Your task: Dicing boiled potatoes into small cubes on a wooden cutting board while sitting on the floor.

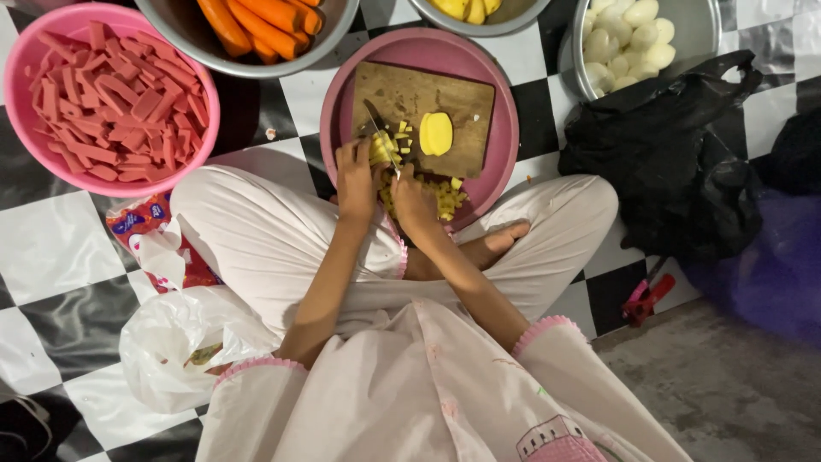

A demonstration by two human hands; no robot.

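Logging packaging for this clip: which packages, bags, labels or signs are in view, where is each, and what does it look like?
Printed wrapper: on the floor by the person's left knee, crumpled, red with blue and white patches.
White plastic bag: floor just below the wrapper, rumpled, translucent.
Black plastic bag: floor on the right, beside the metal bowl, bunched, glossy.
No signs or screens in view.

Right hand (pixel 413 198) grips a knife (pixel 380 137) over potato pieces (pixel 382 147) pinned by left hand (pixel 356 175) on a wooden board (pixel 462 103).

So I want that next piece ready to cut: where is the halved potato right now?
In the head view, the halved potato lies flat near the middle of the wooden cutting board, just right of the knife and the right hand.
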